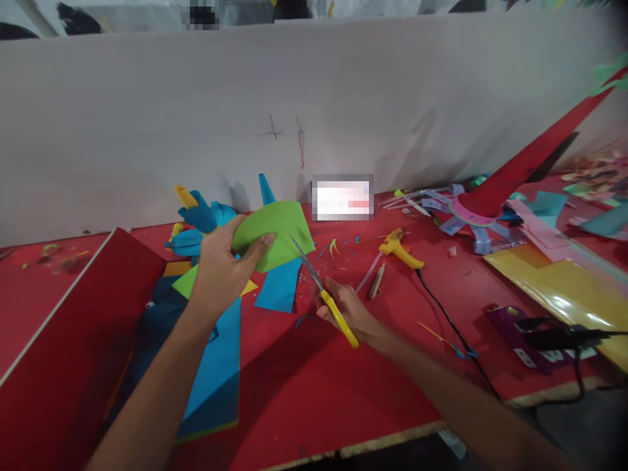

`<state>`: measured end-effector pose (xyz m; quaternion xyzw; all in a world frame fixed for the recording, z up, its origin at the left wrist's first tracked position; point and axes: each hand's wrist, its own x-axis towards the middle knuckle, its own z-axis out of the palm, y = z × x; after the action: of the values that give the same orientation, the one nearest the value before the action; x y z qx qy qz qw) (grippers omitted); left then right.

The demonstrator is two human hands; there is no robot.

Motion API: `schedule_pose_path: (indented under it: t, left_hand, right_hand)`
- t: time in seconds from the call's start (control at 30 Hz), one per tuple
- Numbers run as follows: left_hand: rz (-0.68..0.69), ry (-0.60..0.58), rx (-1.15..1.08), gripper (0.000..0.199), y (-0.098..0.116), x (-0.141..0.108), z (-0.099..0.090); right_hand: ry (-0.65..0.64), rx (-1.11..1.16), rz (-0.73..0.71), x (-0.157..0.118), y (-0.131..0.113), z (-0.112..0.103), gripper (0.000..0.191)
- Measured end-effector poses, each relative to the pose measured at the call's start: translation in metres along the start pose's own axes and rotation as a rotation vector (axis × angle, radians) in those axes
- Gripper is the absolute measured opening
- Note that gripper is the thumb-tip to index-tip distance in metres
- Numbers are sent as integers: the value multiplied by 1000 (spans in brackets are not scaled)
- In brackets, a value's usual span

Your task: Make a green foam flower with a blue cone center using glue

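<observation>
Forearms (159, 386) foremost; left hand (223, 265) holds green sheet (279, 226), right hand (350, 309) scissors (330, 304).

Head-worn view, facing forward and down; red table (304, 392) near, pale partition (171, 118) beyond.

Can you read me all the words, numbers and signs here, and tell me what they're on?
"W", it looks like: a pale letter on the purple box; any other print there is too blurred to read.
Bright rectangle by the wall: blurred out, can't be read.
Thin cross shape on the wall: no letters I can read.
Scissors and green paper: no writing I can see.
</observation>
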<state>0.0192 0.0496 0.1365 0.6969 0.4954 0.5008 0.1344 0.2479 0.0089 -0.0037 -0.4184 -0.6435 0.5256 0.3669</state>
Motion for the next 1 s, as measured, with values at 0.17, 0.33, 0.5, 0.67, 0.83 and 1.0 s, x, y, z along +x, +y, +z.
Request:
schedule_pose_path:
  t: [0.17, 0.33, 0.5, 0.67, 0.83, 1.0]
  left_hand:
    - [26, -4, -2, 30, 4, 0, 2]
    - [-10, -22, 22, 31, 1, -2, 2]
    - [-37, -17, -27, 28, -5, -5, 4]
    - [-85, 1, -123, 26, -5, -5, 6]
    - [-100, -1, -162, 22, -7, -5, 8]
    - [-89, 7, -135, 25, -14, -6, 9]
  right_hand:
    - [20, -6, 4, 1, 2, 1, 56]
    - [37, -31, 6, 3, 11, 0, 48]
    - [46, -89, -6, 3, 8, -1, 49]
    - [63, -101, -18, 1, 3, -2, 53]
    - [57, -75, -25, 1, 6, -1, 53]
    - [64, -81, -25, 1, 7, -1, 54]
